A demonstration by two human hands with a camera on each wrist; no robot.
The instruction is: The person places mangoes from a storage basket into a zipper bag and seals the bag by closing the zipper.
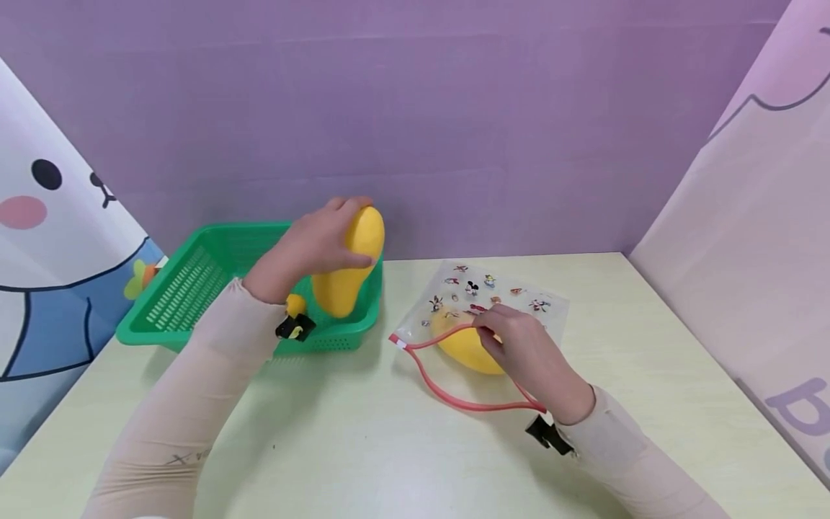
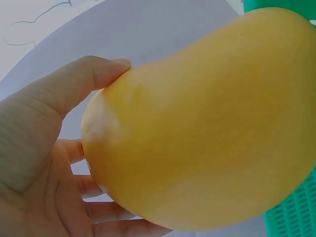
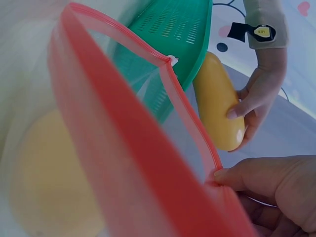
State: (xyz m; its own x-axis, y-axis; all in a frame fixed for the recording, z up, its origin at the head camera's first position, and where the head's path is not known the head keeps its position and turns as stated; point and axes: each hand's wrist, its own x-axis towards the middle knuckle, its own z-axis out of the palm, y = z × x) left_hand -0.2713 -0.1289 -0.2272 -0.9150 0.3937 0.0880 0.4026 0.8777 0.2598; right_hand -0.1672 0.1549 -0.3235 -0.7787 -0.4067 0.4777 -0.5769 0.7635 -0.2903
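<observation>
In the head view my left hand (image 1: 324,241) grips a yellow mango (image 1: 344,277) by its upper end, over the right side of a green plastic basket (image 1: 143,337). The left wrist view shows my thumb on one side of this smooth mango (image 2: 197,133) and the fingers beneath. My right hand (image 1: 528,353) pinches the red rim of a clear zip bag (image 1: 519,288) printted with small cartoon figures. The bag's mouth gapes, its red zip edges (image 3: 123,123) spread apart in the right wrist view. Inside the bag lies another yellow fruit (image 1: 463,353), partly covered by its printed film.
A small yellow-orange item (image 1: 296,305) sits in the basket, partly behind my left wrist. An orange and green thing (image 1: 139,277) shows past the basket's left edge. The pale table (image 1: 363,447) meets a purple backdrop (image 1: 454,130), with printed cloth panels on both sides.
</observation>
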